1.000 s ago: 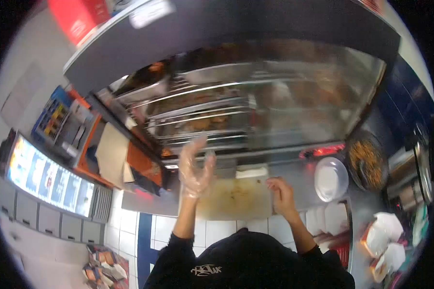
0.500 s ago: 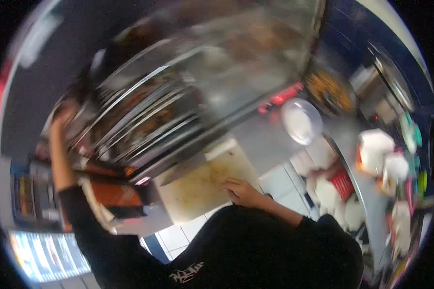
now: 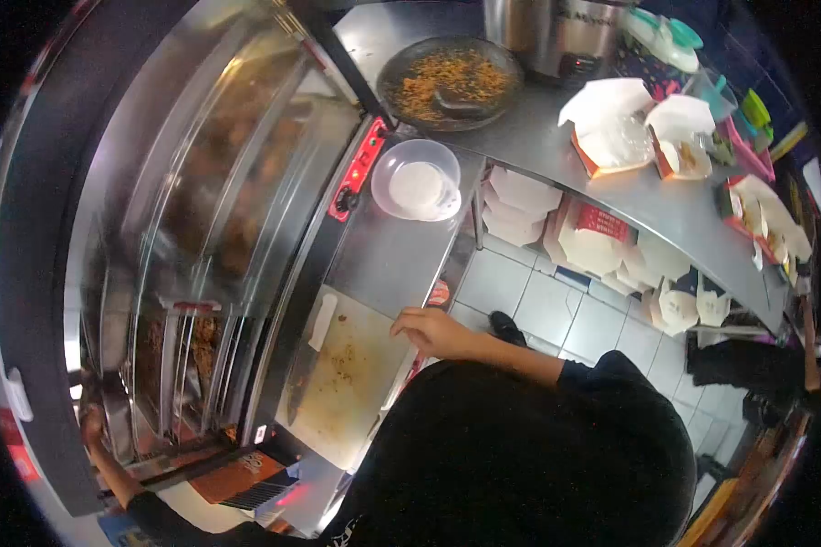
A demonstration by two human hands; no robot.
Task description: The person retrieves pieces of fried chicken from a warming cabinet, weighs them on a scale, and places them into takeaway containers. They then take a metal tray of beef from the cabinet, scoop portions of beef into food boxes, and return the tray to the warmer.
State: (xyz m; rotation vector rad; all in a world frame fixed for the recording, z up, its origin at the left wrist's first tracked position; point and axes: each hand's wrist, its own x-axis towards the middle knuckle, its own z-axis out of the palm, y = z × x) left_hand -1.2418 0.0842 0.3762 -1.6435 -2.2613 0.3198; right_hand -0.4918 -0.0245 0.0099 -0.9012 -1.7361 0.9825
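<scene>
My left hand (image 3: 93, 425) reaches into the far lower corner of a glass food warmer (image 3: 306, 242), beside its metal trays (image 3: 119, 410). Its fingers are dim and partly hidden, so I cannot make out a grip. My right hand (image 3: 429, 332) hovers in front of my body, near the right edge of a stained cutting board (image 3: 347, 392). Its fingers are curled together and nothing shows in them. A knife with a white handle (image 3: 322, 321) lies along the board's left side, its blade dark against the edge.
A clear plastic bowl (image 3: 417, 180) stands on the steel counter past the board. Beyond it is a dark pan (image 3: 456, 87) of shredded food with a utensil in it. Open food boxes (image 3: 608, 128) line the right counter. An orange printed box (image 3: 237, 476) sits below the warmer.
My view has swung, bringing the pan, bowl and right counter more into sight. My left hand now appears lower, at the warmer's trays. My right hand stays curled by the board.
</scene>
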